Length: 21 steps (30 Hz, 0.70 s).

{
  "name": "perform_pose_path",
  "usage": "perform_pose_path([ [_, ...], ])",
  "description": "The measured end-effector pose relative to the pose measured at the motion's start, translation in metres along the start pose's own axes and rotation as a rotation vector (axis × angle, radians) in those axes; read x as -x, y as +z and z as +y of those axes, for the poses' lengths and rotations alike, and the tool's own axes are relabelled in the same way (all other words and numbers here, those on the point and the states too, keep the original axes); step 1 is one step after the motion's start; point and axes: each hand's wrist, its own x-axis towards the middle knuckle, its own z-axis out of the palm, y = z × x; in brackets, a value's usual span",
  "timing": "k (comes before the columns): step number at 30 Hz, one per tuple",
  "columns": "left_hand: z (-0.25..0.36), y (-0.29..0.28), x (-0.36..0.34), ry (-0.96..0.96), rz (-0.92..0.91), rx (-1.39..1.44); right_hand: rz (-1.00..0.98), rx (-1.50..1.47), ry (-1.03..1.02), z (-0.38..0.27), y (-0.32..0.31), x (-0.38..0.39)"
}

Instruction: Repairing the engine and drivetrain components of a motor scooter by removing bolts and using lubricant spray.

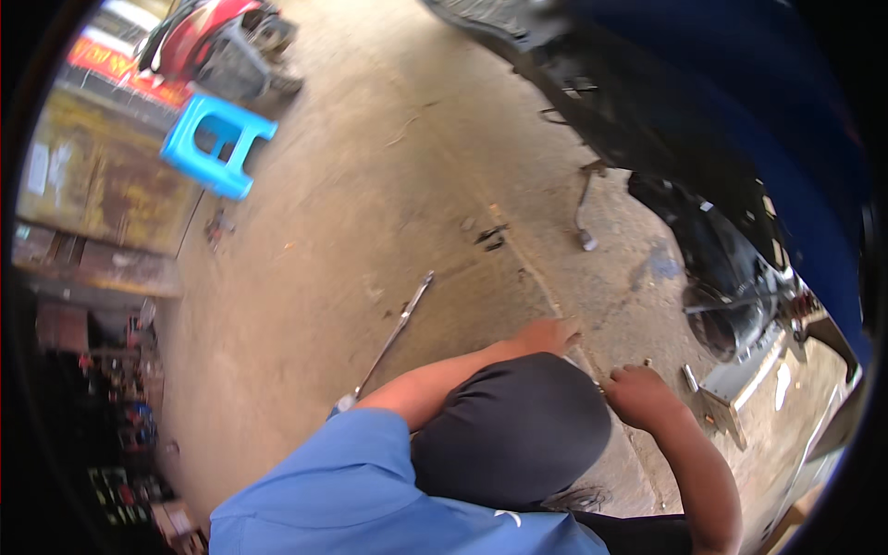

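My left hand reaches past my dark-trousered knee, its fingers curled and partly hidden behind it. On the knee's other side, my right hand is closed in a fist. A thin pale strip, perhaps a rod, shows low between the hands; what either hand grips is too small and blurred to name. Along my left forearm, a long silvery bar-shaped tool lies on the concrete floor. Small dark parts lie ahead of my hands. A short metal cylinder is right of my right hand.
A dark blue vehicle body overhangs the right side, with black parts low beneath it. A bent metal tool lies near it. At far left are a bright blue plastic stool, a red motorcycle and cluttered shelves.
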Motion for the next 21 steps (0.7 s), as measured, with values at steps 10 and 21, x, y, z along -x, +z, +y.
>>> perform_pose_path([
  [10, -0.030, -0.080, 0.082, -0.200, 0.553, 0.013, -0.097, -0.238, -0.074, -0.028, -0.043, -0.070],
  [21, -0.004, -0.107, 0.240, -0.855, 1.066, 0.219, -0.209, -0.621, 0.260, -0.092, -0.102, -0.134],
])
